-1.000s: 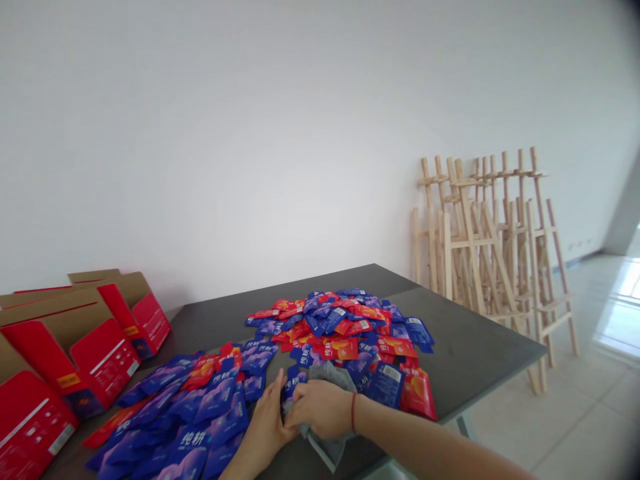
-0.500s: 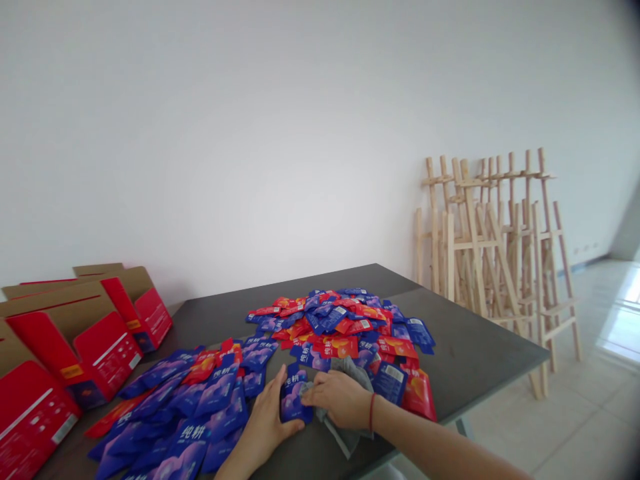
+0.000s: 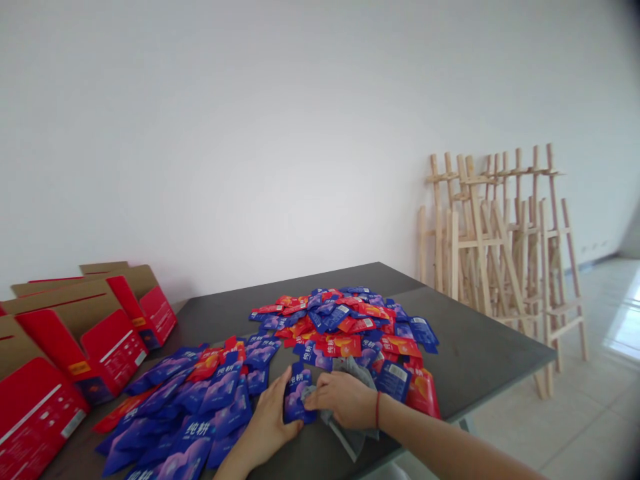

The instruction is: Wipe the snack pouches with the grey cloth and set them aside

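Note:
A blue sachet (image 3: 299, 393) with white lettering and purple round shapes lies flat on the dark table. My left hand (image 3: 273, 417) holds it by the left side, fingers along its edge and thumb at its lower corner. On the sachet's right part, my right hand (image 3: 345, 400) presses with bent fingers closed on a grey cloth (image 3: 357, 437), which spreads out beneath the palm. To the left is a pile of mostly blue sachets (image 3: 220, 390) with a few red ones. Beyond my right hand a mixed heap of red and blue sachets (image 3: 345, 317) is spread out.
Open red cardboard boxes (image 3: 113, 353) with brown insides stand along the left of the dark table (image 3: 480, 333). Several wooden easels (image 3: 480, 247) lean by the white wall at right, past the table's edge. Tiled floor (image 3: 595, 407) shows there.
The view has swung slightly left, so everything sits a little further right. Both hands stay at the same blue sachet, and the right one still has the cloth.

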Action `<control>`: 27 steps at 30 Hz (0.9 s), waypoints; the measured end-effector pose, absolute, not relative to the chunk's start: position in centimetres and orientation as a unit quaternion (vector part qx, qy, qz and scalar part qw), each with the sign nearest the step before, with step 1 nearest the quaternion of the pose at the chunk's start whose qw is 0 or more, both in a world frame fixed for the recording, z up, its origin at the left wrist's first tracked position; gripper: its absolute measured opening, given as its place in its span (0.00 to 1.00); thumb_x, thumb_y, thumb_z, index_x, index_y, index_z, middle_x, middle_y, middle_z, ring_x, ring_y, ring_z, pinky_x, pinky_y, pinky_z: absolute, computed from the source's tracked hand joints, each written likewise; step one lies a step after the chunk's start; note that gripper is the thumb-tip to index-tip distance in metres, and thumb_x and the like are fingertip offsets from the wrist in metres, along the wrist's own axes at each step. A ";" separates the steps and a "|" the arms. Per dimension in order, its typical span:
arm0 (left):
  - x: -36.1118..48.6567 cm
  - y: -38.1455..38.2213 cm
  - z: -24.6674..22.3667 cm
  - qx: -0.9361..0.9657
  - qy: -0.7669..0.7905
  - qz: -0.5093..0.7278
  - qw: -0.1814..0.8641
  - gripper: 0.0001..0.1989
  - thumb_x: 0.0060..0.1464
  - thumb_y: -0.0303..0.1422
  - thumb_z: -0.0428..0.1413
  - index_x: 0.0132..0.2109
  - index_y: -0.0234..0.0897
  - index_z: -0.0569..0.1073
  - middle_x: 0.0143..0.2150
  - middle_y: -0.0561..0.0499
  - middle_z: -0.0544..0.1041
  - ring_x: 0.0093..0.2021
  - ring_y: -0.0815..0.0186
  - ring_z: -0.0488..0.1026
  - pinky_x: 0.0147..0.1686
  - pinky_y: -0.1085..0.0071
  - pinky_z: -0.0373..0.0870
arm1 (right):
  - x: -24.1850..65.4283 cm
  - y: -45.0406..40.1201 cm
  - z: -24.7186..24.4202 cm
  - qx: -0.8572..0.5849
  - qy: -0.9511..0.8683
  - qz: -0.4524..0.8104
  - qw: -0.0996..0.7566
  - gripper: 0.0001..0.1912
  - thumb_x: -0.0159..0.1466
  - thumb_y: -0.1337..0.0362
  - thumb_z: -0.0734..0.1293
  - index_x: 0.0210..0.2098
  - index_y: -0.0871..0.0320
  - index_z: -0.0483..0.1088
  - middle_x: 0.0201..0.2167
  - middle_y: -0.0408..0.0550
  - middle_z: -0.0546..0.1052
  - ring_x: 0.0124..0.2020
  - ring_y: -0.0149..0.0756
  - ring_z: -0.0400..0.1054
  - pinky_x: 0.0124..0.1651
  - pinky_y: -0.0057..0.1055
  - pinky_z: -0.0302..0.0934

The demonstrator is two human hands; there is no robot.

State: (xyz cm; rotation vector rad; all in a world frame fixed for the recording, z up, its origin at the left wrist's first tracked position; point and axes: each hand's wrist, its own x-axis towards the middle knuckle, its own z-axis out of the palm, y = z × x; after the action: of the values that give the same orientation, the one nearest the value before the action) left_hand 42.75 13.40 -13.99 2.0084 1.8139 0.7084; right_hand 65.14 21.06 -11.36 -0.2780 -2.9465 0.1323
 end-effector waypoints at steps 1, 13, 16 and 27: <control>42.7 13.3 -13.7 0.710 0.639 0.239 0.178 0.44 0.42 0.29 0.54 0.68 0.31 0.50 0.70 0.40 0.55 0.69 0.56 0.51 0.66 0.56 0.48 | 65.5 21.1 -11.4 -0.086 -0.991 0.046 0.087 0.30 0.55 0.73 0.61 0.57 0.54 0.66 0.54 0.45 0.73 0.48 0.41 0.64 0.45 0.36 0.57; 42.0 14.0 -14.9 0.724 0.633 0.237 0.140 0.30 0.55 0.29 0.45 0.65 0.37 0.60 0.66 0.44 0.64 0.66 0.59 0.59 0.64 0.55 0.55 | 63.9 19.1 -11.4 -0.041 -0.994 0.008 0.104 0.21 0.63 0.68 0.61 0.56 0.53 0.66 0.55 0.43 0.73 0.50 0.40 0.62 0.46 0.38 0.56; 41.9 14.1 -15.3 0.726 0.630 0.244 0.128 0.30 0.54 0.28 0.44 0.65 0.38 0.60 0.65 0.44 0.65 0.65 0.60 0.60 0.63 0.56 0.57 | 63.1 18.9 -11.5 -0.024 -0.994 -0.001 0.104 0.19 0.64 0.68 0.60 0.54 0.54 0.68 0.53 0.43 0.75 0.49 0.39 0.63 0.45 0.37 0.56; 41.5 14.4 -16.0 0.725 0.628 0.259 0.115 0.30 0.53 0.25 0.45 0.64 0.40 0.62 0.65 0.44 0.66 0.65 0.58 0.61 0.63 0.54 0.58 | 66.3 19.8 -10.9 -0.056 -0.993 0.068 0.082 0.27 0.58 0.72 0.61 0.56 0.53 0.66 0.56 0.42 0.73 0.50 0.40 0.63 0.46 0.37 0.57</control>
State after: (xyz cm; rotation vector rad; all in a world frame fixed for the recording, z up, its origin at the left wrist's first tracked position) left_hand 41.48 14.44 -16.05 2.1254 1.8394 0.7596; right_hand 66.30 19.81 -10.94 -0.1660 -2.9657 0.2026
